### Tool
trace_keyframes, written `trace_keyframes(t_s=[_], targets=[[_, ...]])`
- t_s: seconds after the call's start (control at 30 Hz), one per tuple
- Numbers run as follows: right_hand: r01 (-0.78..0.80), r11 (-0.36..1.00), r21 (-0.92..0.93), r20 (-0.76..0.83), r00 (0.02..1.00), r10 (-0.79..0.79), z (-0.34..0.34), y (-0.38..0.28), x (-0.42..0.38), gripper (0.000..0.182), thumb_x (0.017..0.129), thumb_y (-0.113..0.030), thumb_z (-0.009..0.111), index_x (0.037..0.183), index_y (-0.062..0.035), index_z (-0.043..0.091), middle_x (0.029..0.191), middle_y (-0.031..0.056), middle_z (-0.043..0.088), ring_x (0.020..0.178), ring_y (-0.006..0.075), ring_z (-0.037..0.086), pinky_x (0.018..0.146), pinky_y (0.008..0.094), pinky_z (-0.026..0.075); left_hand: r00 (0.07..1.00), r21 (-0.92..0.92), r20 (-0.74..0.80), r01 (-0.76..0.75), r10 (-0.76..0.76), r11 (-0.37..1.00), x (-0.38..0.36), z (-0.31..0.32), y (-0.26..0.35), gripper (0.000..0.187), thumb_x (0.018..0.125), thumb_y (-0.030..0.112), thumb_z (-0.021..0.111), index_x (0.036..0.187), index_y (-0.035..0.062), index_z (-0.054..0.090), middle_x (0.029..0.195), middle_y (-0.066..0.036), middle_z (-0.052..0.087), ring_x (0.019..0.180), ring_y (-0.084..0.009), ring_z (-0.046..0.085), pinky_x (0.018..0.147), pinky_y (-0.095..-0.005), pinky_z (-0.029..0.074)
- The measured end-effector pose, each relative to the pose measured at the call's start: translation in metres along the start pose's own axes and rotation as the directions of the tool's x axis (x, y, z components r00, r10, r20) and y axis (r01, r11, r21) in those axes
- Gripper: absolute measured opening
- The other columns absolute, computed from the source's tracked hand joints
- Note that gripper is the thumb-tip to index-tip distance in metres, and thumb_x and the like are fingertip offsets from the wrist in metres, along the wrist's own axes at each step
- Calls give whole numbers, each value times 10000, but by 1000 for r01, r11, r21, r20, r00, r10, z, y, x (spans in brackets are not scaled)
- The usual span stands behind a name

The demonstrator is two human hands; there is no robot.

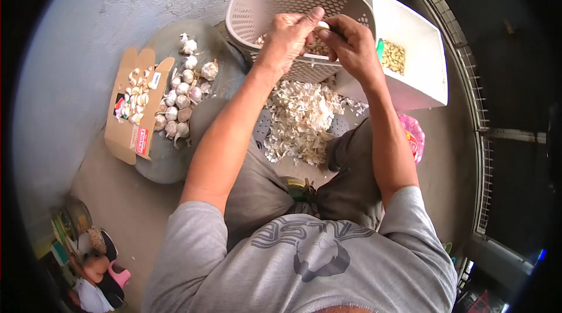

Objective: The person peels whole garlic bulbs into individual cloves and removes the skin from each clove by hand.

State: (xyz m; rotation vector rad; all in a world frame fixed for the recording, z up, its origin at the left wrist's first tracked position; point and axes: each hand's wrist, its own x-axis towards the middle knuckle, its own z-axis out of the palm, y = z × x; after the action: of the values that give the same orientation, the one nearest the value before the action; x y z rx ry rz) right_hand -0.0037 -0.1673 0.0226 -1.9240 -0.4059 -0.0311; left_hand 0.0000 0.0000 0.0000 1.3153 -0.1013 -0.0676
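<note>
Small white garlic clove (324, 25) pinched by left hand (288, 36) and right hand (349, 42), held above beige perforated plastic basket (263, 5); pale skins heap (300, 118) below basket

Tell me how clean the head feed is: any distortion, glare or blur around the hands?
Head view: strong fisheye bending, with black corners and a curved floor edge; daylight is soft and even, with no glare; the left hand and right hand are fairly sharp over the basket; the small piece between the fingers is too small to make out; the garlic at left reads clearly.
</note>
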Motion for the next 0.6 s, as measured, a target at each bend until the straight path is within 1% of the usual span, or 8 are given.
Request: trace_keyframes(t_s=[0.17, 0.27, 0.33, 0.4, 0.43, 0.5, 0.57, 0.6], targets=[[-49, 999, -15, 36, 998, 49, -15, -8, -3, 207, 961, -150, 699, 1061, 31, 692, 719, 15, 591, 600, 90, 518, 541, 291, 440, 993, 69, -45, -106, 109, 992, 8, 7, -15, 559, 896, 541, 762, 607, 86, 616, 499, 59, 477, 437, -33, 400, 388, -233, 284], [-51, 999, -15, 94, 994, 53, -29, 12, 4, 190, 978, -145, 688, 1081, 14, 701, 749, 5, 616, 615, 62, 537, 537, 256, 440, 988, 27, 0, -154, 154, 988, 3, 16, -12, 616, 914, 567, 727, 673, 3, 672, 504, 17, 514, 474, -61, 499, 419, -259, 392], [-128, 989, -72, -10, 992, 128, -46, 16, 10, 171, 993, -139, 663, 1061, 10, 709, 725, 0, 608, 593, 79, 568, 522, 249, 444, 992, -101, 16, -121, 123, 988, 10, 24, -25, 534, 979, 443, 698, 706, -16, 673, 554, -32, 577, 478, -93, 555, 431, -261, 441], [-47, 988, 147, -135, 989, 67, -70, 24, 15, 218, 1027, -156, 604, 1042, 43, 690, 708, 32, 607, 612, 101, 595, 559, 252, 481, 993, -78, 55, -103, 107, 992, 3, 26, -18, 489, 965, 417, 715, 789, -39, 708, 599, -48, 610, 491, -102, 581, 446, -244, 485], [3, 951, 310, -117, 993, 34, -87, 37, 16, 271, 1052, -192, 562, 1105, 54, 661, 800, 58, 640, 641, 115, 616, 568, 263, 513, 992, -101, 73, -96, 103, 990, 0, 29, -19, 458, 973, 374, 716, 785, -43, 711, 600, -59, 621, 487, -107, 589, 437, -246, 487], [-23, 918, 396, -50, 998, 47, -92, 26, 11, 341, 1065, -241, 547, 1221, 54, 615, 935, 77, 660, 684, 139, 639, 590, 282, 545, 996, -112, 60, -60, 67, 992, -6, 33, -13, 429, 978, 331, 714, 758, -38, 703, 604, -71, 631, 488, -112, 598, 421, -248, 485], [-85, 921, 380, 75, 995, 61, -63, -2, -1, 421, 1069, -310, 545, 1289, 47, 584, 1066, 95, 663, 725, 153, 659, 600, 289, 558, 997, -109, 38, -68, 73, 992, -5, 37, -12, 392, 985, 264, 709, 721, -25, 691, 601, -84, 640, 491, -120, 614, 402, -258, 483], [-106, 936, 335, 154, 986, 57, -54, -1, -4, 439, 1067, -308, 555, 1333, 40, 565, 1035, 104, 680, 727, 157, 668, 589, 272, 550, 992, -87, 32, -117, 120, 989, -5, 38, -17, 382, 988, 240, 700, 716, -27, 687, 590, -83, 637, 496, -120, 618, 405, -258, 488]])
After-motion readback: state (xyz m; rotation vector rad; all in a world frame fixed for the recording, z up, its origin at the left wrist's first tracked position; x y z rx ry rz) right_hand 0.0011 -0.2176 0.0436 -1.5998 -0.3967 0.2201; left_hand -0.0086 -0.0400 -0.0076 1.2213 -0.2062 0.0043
